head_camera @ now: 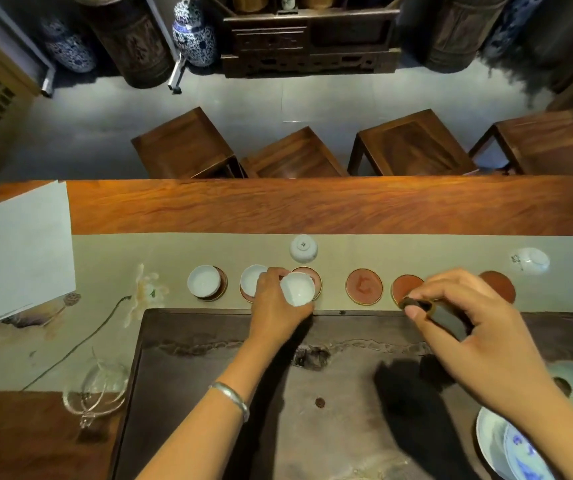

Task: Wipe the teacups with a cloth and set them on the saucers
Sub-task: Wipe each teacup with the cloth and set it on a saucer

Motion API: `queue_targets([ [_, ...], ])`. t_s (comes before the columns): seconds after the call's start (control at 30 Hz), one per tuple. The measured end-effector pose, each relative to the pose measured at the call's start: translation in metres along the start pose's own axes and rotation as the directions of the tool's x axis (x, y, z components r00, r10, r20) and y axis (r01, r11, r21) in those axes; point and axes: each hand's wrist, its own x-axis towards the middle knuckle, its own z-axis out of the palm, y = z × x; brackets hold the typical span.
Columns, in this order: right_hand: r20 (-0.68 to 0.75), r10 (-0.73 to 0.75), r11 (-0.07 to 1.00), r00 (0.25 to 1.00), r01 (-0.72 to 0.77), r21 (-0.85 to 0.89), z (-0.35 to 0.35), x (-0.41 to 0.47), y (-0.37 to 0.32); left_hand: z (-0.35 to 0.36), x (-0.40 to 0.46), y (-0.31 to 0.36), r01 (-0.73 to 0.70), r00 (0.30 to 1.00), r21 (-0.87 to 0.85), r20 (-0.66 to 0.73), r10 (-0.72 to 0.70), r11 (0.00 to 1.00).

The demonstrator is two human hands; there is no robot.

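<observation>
White teacup (pixel 298 289) gripped by left hand (pixel 274 306) over a saucer's (pixel 316 277) rim; right hand (pixel 468 327) pinches dark cloth (pixel 416 303).

One view only, worn on the head, wide-angle, looking forward and steeply down over the counter (pixel 278 206). Both hands (pixel 278 306) sit close in the lower half of the frame, forearms entering from the bottom edge. The upper half reaches past the far edge to stools (pixel 413 143) and floor (pixel 278 95), edges bowed.
</observation>
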Motion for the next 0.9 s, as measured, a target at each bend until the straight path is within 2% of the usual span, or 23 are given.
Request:
queue_targets([
  [0.23, 0.011, 0.059, 0.998, 0.998, -0.058, -0.032, 0.003, 0.017, 0.015, 0.022, 0.029, -0.006, -0.03, 0.999, 0.06, -0.041, 0.032, 0.998],
  [0.4, 0.02, 0.078, 0.996, 0.997, -0.077, -0.041, 0.001, 0.022, 0.022, 0.031, 0.036, -0.008, -0.033, 0.999, 0.086, 0.001, 0.033, 0.996],
  [0.67, 0.009, 0.079, 0.996, 0.997, -0.078, -0.038, 0.0, 0.021, 0.028, 0.039, 0.035, -0.005, -0.024, 1.0, 0.101, -0.006, 0.025, 0.995],
  [0.9, 0.003, 0.075, 0.997, 0.997, -0.075, -0.02, -0.001, 0.019, 0.03, 0.028, 0.05, 0.018, -0.008, 0.984, 0.024, -0.178, 0.012, 1.0],
])
